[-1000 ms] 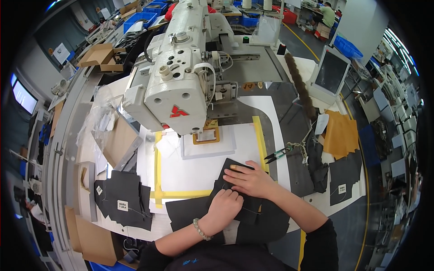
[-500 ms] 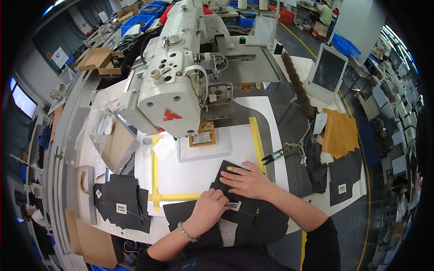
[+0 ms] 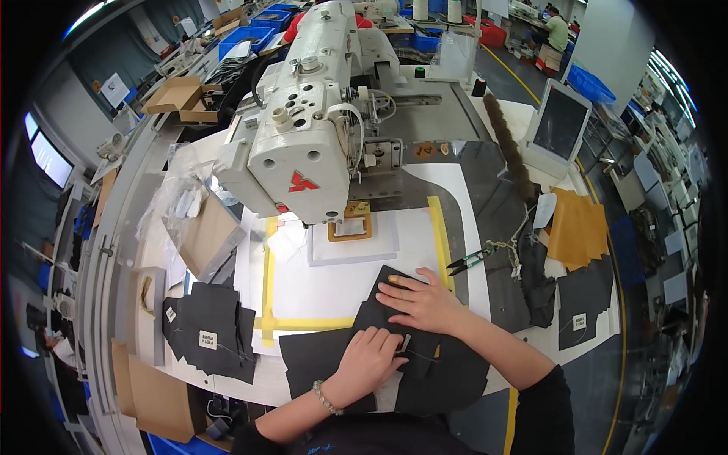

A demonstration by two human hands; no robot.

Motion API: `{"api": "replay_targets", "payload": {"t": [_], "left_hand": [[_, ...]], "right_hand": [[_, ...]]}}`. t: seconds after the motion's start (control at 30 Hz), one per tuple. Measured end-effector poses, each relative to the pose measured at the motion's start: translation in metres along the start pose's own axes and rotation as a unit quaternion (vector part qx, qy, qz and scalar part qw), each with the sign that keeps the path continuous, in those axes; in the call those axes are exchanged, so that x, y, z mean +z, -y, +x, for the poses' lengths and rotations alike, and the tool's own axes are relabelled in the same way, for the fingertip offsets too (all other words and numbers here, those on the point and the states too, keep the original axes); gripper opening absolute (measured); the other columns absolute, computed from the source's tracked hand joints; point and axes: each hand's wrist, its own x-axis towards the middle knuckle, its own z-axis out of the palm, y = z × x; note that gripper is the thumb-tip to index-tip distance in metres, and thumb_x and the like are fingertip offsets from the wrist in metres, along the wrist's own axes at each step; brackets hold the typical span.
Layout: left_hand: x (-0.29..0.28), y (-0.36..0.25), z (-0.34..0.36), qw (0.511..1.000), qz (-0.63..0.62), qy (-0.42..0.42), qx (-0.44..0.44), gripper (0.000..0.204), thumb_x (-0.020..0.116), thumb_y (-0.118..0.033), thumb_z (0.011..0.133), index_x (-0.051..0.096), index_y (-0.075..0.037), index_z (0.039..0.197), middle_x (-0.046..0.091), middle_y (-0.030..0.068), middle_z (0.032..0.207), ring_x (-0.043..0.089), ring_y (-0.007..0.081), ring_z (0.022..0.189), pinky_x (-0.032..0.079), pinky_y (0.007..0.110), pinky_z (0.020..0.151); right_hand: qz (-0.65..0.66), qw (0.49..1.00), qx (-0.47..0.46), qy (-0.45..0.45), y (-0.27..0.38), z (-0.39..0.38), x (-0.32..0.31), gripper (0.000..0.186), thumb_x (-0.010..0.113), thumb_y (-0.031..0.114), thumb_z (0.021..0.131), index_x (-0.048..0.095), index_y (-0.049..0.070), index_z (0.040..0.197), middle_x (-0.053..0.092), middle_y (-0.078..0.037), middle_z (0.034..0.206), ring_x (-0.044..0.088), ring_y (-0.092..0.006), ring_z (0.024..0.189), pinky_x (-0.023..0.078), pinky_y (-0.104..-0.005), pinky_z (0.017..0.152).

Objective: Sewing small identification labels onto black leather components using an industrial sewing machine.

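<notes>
The bench (image 3: 265, 379) carries one sewing machine (image 3: 299, 155). Dark fabric (image 3: 422, 365), layers not countable, lies on its near side. Right hand (image 3: 421, 305): flat on the fabric, fingers spread, gripping nothing. Left hand (image 3: 373, 356): grip curled; whether pinched, cannot tell. Snips (image 3: 473, 259): one. Label (image 3: 404, 343): just right of the left fingertips, left hand nearer; visible strip steeply slanted. Labels visible: four.

fabric (image 3: 417, 368) lies before the sewing machine (image 3: 303, 144), with snips (image 3: 470, 261) and a monitor (image 3: 560, 121) to the machine's right.
</notes>
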Motion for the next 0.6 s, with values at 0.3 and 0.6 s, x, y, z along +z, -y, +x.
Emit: {"api": "replay_targets", "payload": {"t": [0.3, 0.6], "left_hand": [[0.019, 0.0, 0.017, 0.996, 0.081, 0.015, 0.036, 0.01, 0.067, -0.012, 0.078, 0.062, -0.006, 0.085, 0.055, 0.0063, 0.078, 0.055, 0.0218, 0.077, 0.043, 0.033, 0.069], [0.026, 0.004, 0.0, 0.996, 0.033, -0.066, 0.042, 0.007, 0.067, -0.009, 0.078, 0.061, -0.007, 0.082, 0.054, 0.0048, 0.076, 0.054, 0.0209, 0.073, 0.041, 0.033, 0.065]], "right_hand": [[0.008, 1.0, -0.013, -0.005, 0.0, 0.001, -0.004, 0.044, 0.062, 0.044, 0.088, 0.061, 0.02, 0.126, 0.059, 0.004, 0.132, 0.054, -0.0135, 0.122, 0.036, -0.0476, 0.102], [0.006, 1.0, -0.009, -0.009, 0.0, 0.0, -0.001, 0.045, 0.064, 0.042, 0.088, 0.059, 0.024, 0.129, 0.058, 0.007, 0.133, 0.054, -0.0131, 0.12, 0.033, -0.0479, 0.103]]}}
